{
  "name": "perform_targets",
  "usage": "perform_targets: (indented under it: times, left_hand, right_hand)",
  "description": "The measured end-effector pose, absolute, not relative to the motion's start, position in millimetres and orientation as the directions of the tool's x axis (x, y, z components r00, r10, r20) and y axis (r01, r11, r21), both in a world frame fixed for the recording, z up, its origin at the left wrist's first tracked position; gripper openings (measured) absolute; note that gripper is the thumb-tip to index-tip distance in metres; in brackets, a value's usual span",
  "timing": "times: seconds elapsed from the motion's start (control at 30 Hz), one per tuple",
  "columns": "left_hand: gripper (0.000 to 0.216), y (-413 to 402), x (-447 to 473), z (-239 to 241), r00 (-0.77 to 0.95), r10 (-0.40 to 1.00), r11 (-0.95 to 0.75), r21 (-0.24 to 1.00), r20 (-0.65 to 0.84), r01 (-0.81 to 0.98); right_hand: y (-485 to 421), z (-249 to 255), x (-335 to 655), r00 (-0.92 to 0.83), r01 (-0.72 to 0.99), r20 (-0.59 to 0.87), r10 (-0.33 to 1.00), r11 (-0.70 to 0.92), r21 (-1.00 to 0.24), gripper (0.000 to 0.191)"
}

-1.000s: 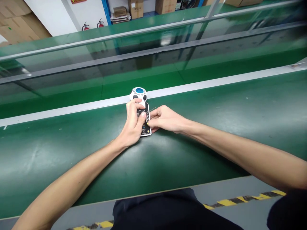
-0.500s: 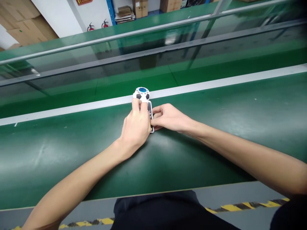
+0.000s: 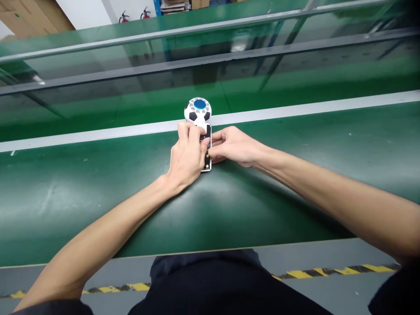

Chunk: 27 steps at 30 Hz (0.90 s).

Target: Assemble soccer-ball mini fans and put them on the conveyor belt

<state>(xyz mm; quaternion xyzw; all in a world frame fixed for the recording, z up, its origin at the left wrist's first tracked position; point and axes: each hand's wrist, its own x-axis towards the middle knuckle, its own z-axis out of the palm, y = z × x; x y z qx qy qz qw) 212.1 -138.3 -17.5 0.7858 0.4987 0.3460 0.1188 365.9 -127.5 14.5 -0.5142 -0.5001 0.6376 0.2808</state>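
Observation:
A white device (image 3: 198,114) has a round head patterned like a football, with a blue disc on its top, and a rectangular body below. A dark circuit board (image 3: 208,162) with small yellow parts shows in the body. My left hand (image 3: 186,153) is closed over the body's left side, its thumb and fingers bent onto the board. From the right, my right hand (image 3: 234,146) grips the body's right edge with thumb and fingers. The left hand covers part of the board, and the right fingertips are partly hidden.
The device lies on a green work surface (image 3: 157,227) near a pale strip (image 3: 282,111). Beyond it are a lower green band and metal rails. Fire extinguishers (image 3: 124,17) and cardboard boxes (image 3: 36,19) stand at the back. Yellow-black tape (image 3: 302,274) marks the floor below the near edge.
The view has tipped downward, so the background sits higher. My left fingers and thumb have shifted, and more of the round head and board shows. Both hands stay at the device.

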Motion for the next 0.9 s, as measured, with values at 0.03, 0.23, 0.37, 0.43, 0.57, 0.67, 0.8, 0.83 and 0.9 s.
perform_targets:
  times: [0.03,0.23,0.37,0.43,0.57,0.67,0.8,0.83,0.9]
  left_hand:
    - [0.019,-136.8,211.6,-18.3,0.263,0.863,-0.481,0.545,0.431,0.686]
    - [0.015,-131.2,207.9,-23.6,0.242,0.877,-0.468,0.626,0.414,0.624]
    - [0.015,-130.7,209.2,-24.9,0.23,0.872,-0.477,0.646,0.432,0.596]
    - [0.016,-130.7,210.0,-25.4,0.227,0.869,-0.484,0.656,0.441,0.579]
    - [0.012,-131.1,210.5,-25.7,0.225,0.876,-0.47,0.65,0.427,0.598]
    - [0.01,-131.5,210.5,-24.5,0.223,0.889,-0.447,0.652,0.4,0.612]
    - [0.014,-131.7,210.7,-22.3,0.227,0.907,-0.415,0.666,0.354,0.62]
    - [0.014,-131.8,210.9,-21.8,0.232,0.908,-0.414,0.67,0.348,0.617]
    - [0.014,-131.9,211.3,-20.9,0.25,0.907,-0.42,0.677,0.339,0.605]
  right_hand:
    - [-127.4,15.2,365.8,-0.311,0.159,-0.38,0.871,-0.347,-0.924,0.016]
    - [-127.6,15.8,367.8,-0.383,0.153,-0.395,0.835,-0.364,-0.919,0.016]
    - [-128.2,13.3,371.3,-0.418,0.126,-0.384,0.823,-0.367,-0.922,0.025]
    - [-128.9,11.0,373.1,-0.44,0.099,-0.373,0.817,-0.368,-0.924,0.028]
    - [-129.8,7.4,375.9,-0.481,0.028,-0.339,0.808,-0.373,-0.927,0.033]
    - [-130.6,7.7,377.3,-0.471,0.041,-0.321,0.822,-0.343,-0.938,0.04]
    - [-139.0,4.7,383.8,-0.428,0.205,-0.205,0.88,-0.127,-0.971,0.051]
    - [-142.5,2.1,387.2,-0.389,0.269,-0.074,0.918,0.037,-0.962,0.051]
    - [-149.1,-4.4,395.5,-0.387,0.415,0.294,0.874,0.45,-0.791,0.047]
